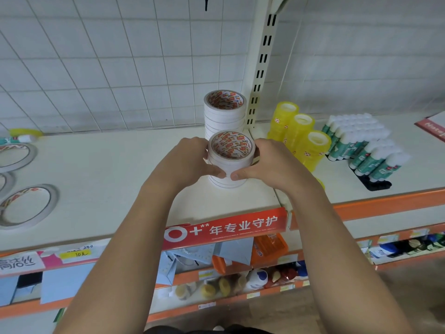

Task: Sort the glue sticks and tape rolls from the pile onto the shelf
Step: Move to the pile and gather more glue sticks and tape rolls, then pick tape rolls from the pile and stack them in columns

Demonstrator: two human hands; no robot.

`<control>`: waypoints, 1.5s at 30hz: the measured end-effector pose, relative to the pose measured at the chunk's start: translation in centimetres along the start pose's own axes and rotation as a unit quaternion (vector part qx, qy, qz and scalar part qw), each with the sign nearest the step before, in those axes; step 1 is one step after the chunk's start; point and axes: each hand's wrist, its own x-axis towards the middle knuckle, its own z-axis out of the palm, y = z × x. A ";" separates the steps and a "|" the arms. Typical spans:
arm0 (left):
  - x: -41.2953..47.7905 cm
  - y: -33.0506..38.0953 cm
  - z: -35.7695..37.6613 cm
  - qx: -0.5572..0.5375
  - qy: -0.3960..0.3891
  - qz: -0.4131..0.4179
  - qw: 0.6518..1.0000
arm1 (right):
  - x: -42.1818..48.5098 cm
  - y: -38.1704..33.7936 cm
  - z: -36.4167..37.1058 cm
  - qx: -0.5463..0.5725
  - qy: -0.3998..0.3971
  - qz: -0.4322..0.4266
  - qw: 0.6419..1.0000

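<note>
Both hands, left and right, curled around a stack of white tape rolls standing on the shelf. A taller stack stood just behind it, with yellow rolls and glue sticks to the right.

Left hand and right hand curl, thumbs close.

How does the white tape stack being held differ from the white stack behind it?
The front stack is held between the left hand and right hand; the rear stack is untouched. The front stack stands nearer the front of the shelf, the rear stack by the grid wall. The front stack's base shows; the rear stack's is hidden. Both are upright white rolls with red-printed cores.
</note>
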 end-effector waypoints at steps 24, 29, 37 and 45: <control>-11.7 -11.6 -8.1 0.141 0.119 -0.111 0.977 | -3.6 -15.1 10.6 -0.099 -0.061 -0.150 0.982; -16.4 -17.9 -12.8 0.146 0.142 -0.137 0.969 | -2.4 -22.6 16.2 -0.075 -0.075 -0.187 0.977; -20.7 -27.1 -18.5 0.152 0.179 -0.146 0.961 | -1.4 -31.3 23.9 -0.060 -0.071 -0.193 0.977; -22.1 -33.1 -21.4 0.146 0.200 -0.131 0.960 | -1.1 -35.0 28.8 -0.053 -0.067 -0.173 0.981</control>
